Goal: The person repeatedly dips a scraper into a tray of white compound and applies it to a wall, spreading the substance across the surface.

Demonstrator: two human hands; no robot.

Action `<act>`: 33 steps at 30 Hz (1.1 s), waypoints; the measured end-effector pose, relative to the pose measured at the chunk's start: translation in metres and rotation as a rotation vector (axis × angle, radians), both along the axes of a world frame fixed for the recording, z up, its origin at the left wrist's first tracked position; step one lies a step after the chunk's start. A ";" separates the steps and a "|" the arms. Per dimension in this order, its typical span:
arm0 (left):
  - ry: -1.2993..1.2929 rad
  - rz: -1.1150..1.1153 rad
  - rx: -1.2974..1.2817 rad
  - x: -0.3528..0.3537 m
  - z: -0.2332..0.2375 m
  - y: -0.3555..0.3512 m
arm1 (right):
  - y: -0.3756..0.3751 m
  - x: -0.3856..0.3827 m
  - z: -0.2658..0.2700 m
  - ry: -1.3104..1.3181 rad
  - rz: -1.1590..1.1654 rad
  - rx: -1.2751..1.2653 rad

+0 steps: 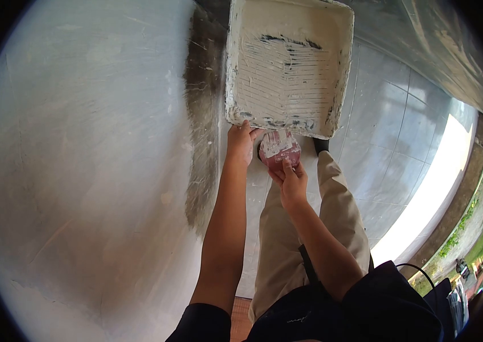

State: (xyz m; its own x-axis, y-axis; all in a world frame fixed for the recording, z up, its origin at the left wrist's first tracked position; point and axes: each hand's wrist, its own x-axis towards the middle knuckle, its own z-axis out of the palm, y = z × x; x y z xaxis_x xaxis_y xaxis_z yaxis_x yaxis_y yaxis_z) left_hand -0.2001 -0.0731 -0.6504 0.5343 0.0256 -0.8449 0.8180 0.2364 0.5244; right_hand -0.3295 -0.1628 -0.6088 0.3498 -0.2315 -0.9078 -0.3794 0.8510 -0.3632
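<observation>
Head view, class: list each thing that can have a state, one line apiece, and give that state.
Paint tray: paint-smeared, dark patches showing through
Left hand: gripping the tray's near edge
Reddish round object: held, streaked with pale paint
Right hand: closed on that object
Wall: smudged, dark band at one edge

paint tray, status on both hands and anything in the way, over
Left hand gripping paint tray at its near edge. Right hand holding red, paint-smeared piece near that edge. Wall close on the left.
</observation>
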 end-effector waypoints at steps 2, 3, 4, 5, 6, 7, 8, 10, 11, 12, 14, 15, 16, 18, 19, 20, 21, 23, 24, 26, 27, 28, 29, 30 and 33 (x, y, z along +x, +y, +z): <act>-0.037 -0.001 -0.021 0.000 0.005 -0.002 | -0.003 -0.012 0.011 0.037 0.017 -0.020; -0.045 0.007 -0.026 -0.001 0.006 -0.003 | -0.007 -0.017 0.019 0.017 0.212 -0.255; -0.054 0.015 -0.031 0.000 0.007 -0.004 | -0.011 -0.017 0.023 -0.006 0.407 -0.490; -0.055 0.020 -0.032 0.001 0.006 -0.005 | -0.015 -0.015 0.025 -0.008 0.410 -0.492; -0.039 0.029 -0.021 0.002 0.006 -0.006 | -0.023 -0.005 0.038 -0.109 0.616 -0.819; -0.021 0.036 -0.010 0.001 0.006 -0.006 | -0.029 0.005 0.047 -0.214 0.819 -1.145; -0.021 0.037 -0.010 0.000 0.006 -0.006 | -0.035 0.016 0.048 -0.215 0.820 -1.145; -0.063 0.028 -0.002 0.000 0.005 -0.007 | -0.046 0.045 0.040 -0.567 0.992 -1.602; -0.065 0.029 -0.001 0.001 0.004 -0.006 | -0.046 0.055 0.031 -0.569 0.990 -1.602; -0.040 0.038 -0.010 0.001 0.002 -0.004 | -0.045 0.064 0.021 -0.605 1.082 -1.651; -0.013 0.045 -0.021 0.001 -0.004 -0.001 | -0.043 0.073 0.000 -0.637 1.176 -1.700; 0.025 0.028 -0.003 0.000 -0.009 0.003 | -0.041 0.076 -0.012 -0.665 1.267 -1.733; 0.062 0.012 0.016 0.002 -0.009 0.005 | -0.039 0.077 -0.022 -0.694 1.359 -1.763; 0.075 0.014 0.039 0.002 -0.006 0.003 | -0.036 0.075 -0.034 -0.679 1.489 -1.731; 0.087 0.014 0.058 0.003 -0.003 0.002 | -0.035 0.074 -0.038 -0.691 1.490 -1.767; 0.090 0.015 0.060 0.005 0.001 0.001 | -0.034 0.073 -0.041 -0.702 1.492 -1.804; 0.088 0.000 0.076 0.005 0.001 0.001 | -0.034 0.072 -0.040 -0.702 1.496 -1.801; 0.086 -0.015 0.088 0.005 0.002 0.000 | -0.034 0.073 -0.038 -0.670 1.581 -1.794; 0.092 -0.018 0.081 0.005 0.002 0.000 | -0.035 0.071 -0.039 -0.668 1.583 -1.796; 0.094 -0.021 0.071 0.006 0.001 0.000 | -0.034 0.064 -0.038 -0.707 1.647 -1.749; 0.089 -0.001 0.089 0.005 -0.001 -0.001 | -0.034 0.060 -0.038 -0.705 1.648 -1.751; 0.084 0.020 0.108 0.005 -0.004 -0.001 | -0.032 0.057 -0.037 -0.731 1.640 -1.781; 0.084 0.020 0.106 0.004 -0.006 -0.001 | -0.031 0.054 -0.037 -0.758 1.630 -1.809; 0.085 0.000 0.108 0.004 -0.005 -0.001 | -0.030 0.054 -0.036 -0.758 1.629 -1.811; 0.080 -0.011 0.076 0.005 -0.003 0.000 | -0.024 0.051 -0.033 -0.726 1.662 -1.782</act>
